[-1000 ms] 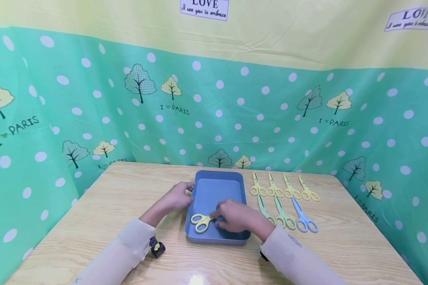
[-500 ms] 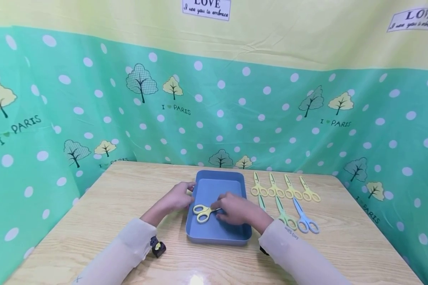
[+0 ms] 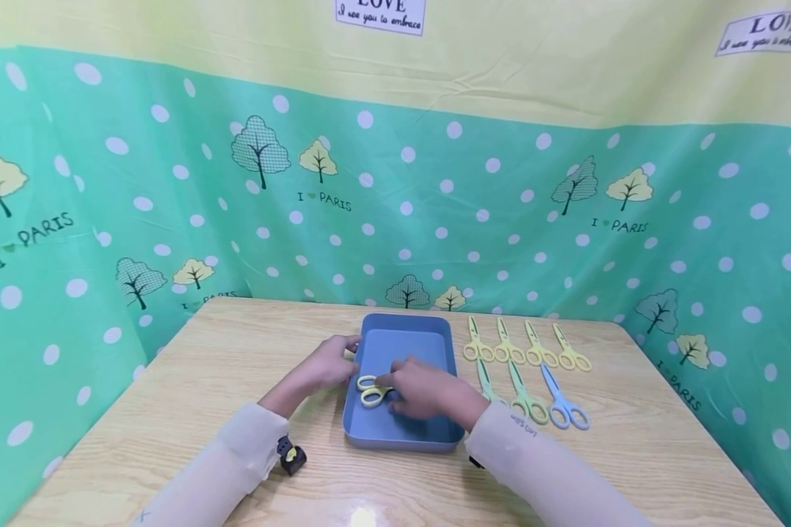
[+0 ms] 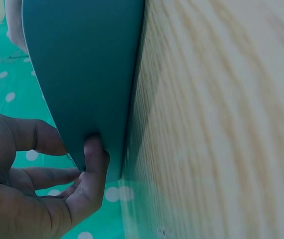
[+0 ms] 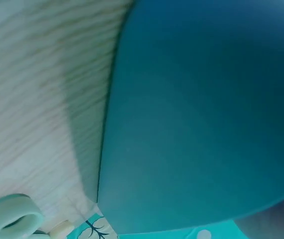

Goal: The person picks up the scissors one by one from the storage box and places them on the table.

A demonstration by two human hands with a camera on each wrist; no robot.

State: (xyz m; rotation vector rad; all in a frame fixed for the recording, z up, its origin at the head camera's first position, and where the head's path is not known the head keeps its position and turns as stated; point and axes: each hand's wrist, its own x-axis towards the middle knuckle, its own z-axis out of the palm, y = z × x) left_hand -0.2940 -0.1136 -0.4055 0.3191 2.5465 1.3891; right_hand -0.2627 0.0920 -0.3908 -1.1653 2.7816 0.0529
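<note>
Inside the blue tray (image 3: 402, 432) lies a pair of yellow-handled scissors (image 3: 370, 396), finger loops to the left. My right hand (image 3: 420, 388) reaches into the tray and holds the scissors near the pivot with index finger and thumb; its fingers and palm hide the blades. My left hand (image 3: 332, 362) grips the tray's left wall. In the left wrist view, the left fingers (image 4: 93, 169) lie against the outside of that wall (image 4: 82, 74), the thumb side at the rim. The right wrist view is mostly filled by the tray's outer wall (image 5: 192, 124).
Right of the tray, several yellow scissors (image 3: 506, 344) lie in a back row. In front of them are green scissors (image 3: 526, 399) and blue scissors (image 3: 563, 406). A patterned curtain (image 3: 402, 183) hangs behind the wooden table (image 3: 237, 337).
The yellow scissors have shifted toward the back of the tray, their loops turning slightly. My right hand has moved left over them. My left hand has stayed at the tray wall.
</note>
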